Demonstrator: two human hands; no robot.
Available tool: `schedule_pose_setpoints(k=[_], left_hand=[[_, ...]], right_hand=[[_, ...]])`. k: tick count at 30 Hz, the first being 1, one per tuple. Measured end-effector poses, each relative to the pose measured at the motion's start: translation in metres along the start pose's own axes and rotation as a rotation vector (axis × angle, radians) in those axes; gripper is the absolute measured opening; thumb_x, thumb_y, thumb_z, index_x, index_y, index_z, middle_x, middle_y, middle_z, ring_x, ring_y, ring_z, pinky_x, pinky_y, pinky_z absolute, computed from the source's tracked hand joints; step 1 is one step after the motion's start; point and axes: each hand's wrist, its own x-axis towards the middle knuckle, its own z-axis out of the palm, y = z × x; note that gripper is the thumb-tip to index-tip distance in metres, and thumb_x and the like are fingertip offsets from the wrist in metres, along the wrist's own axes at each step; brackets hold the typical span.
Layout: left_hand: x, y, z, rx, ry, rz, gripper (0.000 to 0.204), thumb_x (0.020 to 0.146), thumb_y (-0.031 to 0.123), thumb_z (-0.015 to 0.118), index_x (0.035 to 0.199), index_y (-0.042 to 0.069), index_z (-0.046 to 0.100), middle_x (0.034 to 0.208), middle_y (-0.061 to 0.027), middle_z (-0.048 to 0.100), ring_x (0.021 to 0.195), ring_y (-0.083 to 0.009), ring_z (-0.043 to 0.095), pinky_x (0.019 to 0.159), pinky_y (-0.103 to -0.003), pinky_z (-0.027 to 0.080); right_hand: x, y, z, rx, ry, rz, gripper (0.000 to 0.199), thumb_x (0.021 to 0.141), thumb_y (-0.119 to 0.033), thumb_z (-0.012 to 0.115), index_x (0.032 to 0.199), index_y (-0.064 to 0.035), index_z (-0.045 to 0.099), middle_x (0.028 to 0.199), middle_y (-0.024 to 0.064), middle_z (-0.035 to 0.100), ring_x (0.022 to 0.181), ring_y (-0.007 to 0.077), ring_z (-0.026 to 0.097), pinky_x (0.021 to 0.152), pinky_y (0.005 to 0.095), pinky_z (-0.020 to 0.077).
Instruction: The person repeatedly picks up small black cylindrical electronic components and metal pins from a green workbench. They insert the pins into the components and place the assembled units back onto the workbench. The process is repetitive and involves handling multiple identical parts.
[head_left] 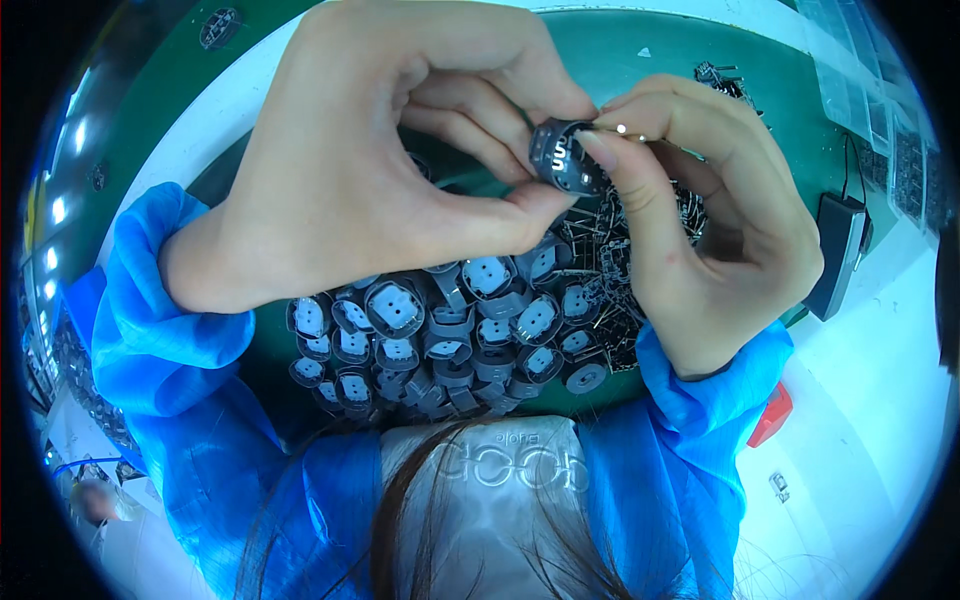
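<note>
Socket part (562,155) | small, round, dark grey, slotted | pinched by both hands' fingers (540,205)

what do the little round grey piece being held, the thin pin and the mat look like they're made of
Round grey piece: likely moulded plastic, matte, uniform dull grey. Thin pin at the right hand's fingertips: apparently metal, with a bright glint. Green mat: probably rubber or vinyl, smooth with a soft sheen.

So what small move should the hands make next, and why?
Probably push the metal pin into the small round grey part. The left hand grips that part, and the right hand pinches the pin at its rim, not yet seated.
</note>
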Motion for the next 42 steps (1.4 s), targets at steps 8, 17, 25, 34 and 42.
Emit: schedule_pose_setpoints(k=[8,17,25,34,42], left_hand=[[0.002,-0.012,-0.005,-0.250,-0.071,-0.111,0.029,0.076,-0.009,0.070,0.104,-0.005,0.061,0.098,-0.0109,0.068,0.087,-0.0131,0.068,0.083,-0.027,0.055],[0.013,-0.011,-0.016,-0.245,-0.108,0.022,0.033,0.077,0.002,0.075,0.108,-0.005,0.063,0.088,-0.0106,0.068,0.079,-0.0146,0.066,0.071,-0.027,0.055],[0.049,-0.026,-0.050,0.318,0.110,0.139,0.021,0.084,0.007,0.068,0.103,-0.003,0.067,0.086,-0.0097,0.067,0.076,-0.0162,0.065,0.069,-0.028,0.054],[0.055,-0.039,-0.056,1.323,0.248,0.763,0.028,0.085,0.003,0.065,0.113,0.002,0.061,0.117,-0.0155,0.058,0.091,-0.0233,0.065,0.074,-0.030,0.052],[0.009,-0.016,0.001,0.531,-0.484,0.363,0.033,0.073,0.002,0.067,0.105,0.007,0.062,0.110,-0.0101,0.051,0.094,-0.0265,0.056,0.076,-0.037,0.049]], right_hand=[[0.003,0.020,0.010,-0.281,0.105,-0.431,0.020,0.073,0.011,0.073,0.090,0.0025,0.067,0.099,0.0151,0.066,0.080,0.0213,0.066,0.071,0.0266,0.0525],[-0.003,0.026,0.010,0.538,-0.062,0.038,0.030,0.086,0.005,0.066,0.114,0.0029,0.058,0.102,0.0140,0.065,0.084,0.0151,0.064,0.077,0.0246,0.0512],[0.003,0.010,-0.014,-0.160,-0.058,0.197,0.026,0.083,-0.004,0.072,0.109,-0.0014,0.066,0.089,0.0074,0.069,0.083,0.0160,0.062,0.077,0.0280,0.0490],[-0.004,0.015,-0.019,-0.451,-0.240,0.067,0.028,0.067,0.003,0.075,0.093,-0.0056,0.072,0.082,0.0076,0.068,0.074,0.0239,0.058,0.073,0.0328,0.0476],[0.009,-0.011,-0.019,0.016,0.072,0.350,0.015,0.084,0.003,0.071,0.098,0.0049,0.067,0.090,0.0088,0.069,0.079,0.0125,0.065,0.067,0.0238,0.0512]])
